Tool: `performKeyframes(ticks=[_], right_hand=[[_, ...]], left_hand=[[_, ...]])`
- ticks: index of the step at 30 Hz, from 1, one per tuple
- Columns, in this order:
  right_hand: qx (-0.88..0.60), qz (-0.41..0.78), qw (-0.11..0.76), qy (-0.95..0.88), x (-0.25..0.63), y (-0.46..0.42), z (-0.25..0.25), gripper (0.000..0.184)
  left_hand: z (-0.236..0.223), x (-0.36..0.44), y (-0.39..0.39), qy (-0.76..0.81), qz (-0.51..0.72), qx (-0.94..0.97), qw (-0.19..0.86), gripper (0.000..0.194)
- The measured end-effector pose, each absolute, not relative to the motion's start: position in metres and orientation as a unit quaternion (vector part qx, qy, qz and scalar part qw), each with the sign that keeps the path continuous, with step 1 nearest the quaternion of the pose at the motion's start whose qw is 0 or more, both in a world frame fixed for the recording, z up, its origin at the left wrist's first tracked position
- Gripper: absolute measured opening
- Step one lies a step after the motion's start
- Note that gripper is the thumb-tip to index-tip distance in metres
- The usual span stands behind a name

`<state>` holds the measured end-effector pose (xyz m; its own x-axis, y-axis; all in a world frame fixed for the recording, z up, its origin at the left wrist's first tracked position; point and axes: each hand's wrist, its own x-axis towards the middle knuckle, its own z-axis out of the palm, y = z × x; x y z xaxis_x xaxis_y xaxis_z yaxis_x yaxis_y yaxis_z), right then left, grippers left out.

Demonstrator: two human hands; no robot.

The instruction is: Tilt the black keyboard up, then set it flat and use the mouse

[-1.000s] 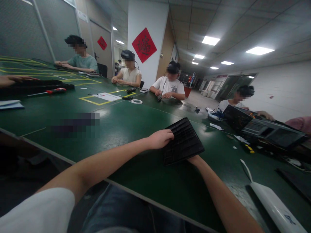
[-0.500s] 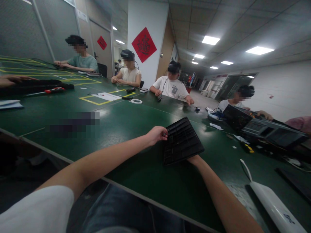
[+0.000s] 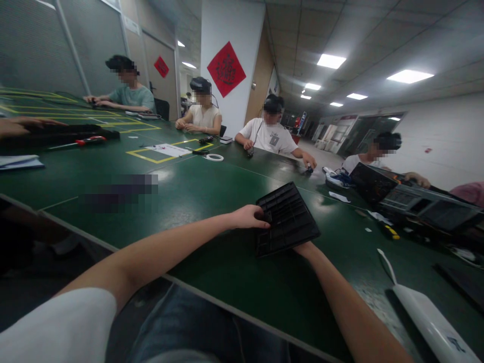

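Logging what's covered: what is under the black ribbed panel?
The right hand goes under the black panel at its lower edge; only the hand's base shows, the fingers are covered. Green tabletop shows around the panel; anything else beneath is hidden.

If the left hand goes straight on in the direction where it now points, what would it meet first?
Most likely the black ribbed panel: the left hand overlaps its left edge in the picture, though whether they touch is unclear from this single view.

Dark Chinese characters (image 3: 228, 65) mark a large red diamond sign (image 3: 226, 70) on the white pillar (image 3: 212, 25). Remotely, I can read neither these, a white device's (image 3: 423, 307) emblem (image 3: 456, 344), nor a shirt's (image 3: 260, 132) print (image 3: 275, 138).
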<state>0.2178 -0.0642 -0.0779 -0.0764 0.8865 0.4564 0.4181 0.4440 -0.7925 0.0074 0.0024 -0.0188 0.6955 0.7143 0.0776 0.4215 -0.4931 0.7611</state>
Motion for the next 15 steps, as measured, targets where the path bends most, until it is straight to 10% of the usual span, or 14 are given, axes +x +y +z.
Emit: performKeyframes(ticks=[15], right_hand=[[-0.484, 0.220, 0.493, -0.689, 0.221, -0.066, -0.075, 0.053]], left_hand=[[-0.029, 0.007, 0.010, 0.212, 0.176, 0.941, 0.195, 0.026]])
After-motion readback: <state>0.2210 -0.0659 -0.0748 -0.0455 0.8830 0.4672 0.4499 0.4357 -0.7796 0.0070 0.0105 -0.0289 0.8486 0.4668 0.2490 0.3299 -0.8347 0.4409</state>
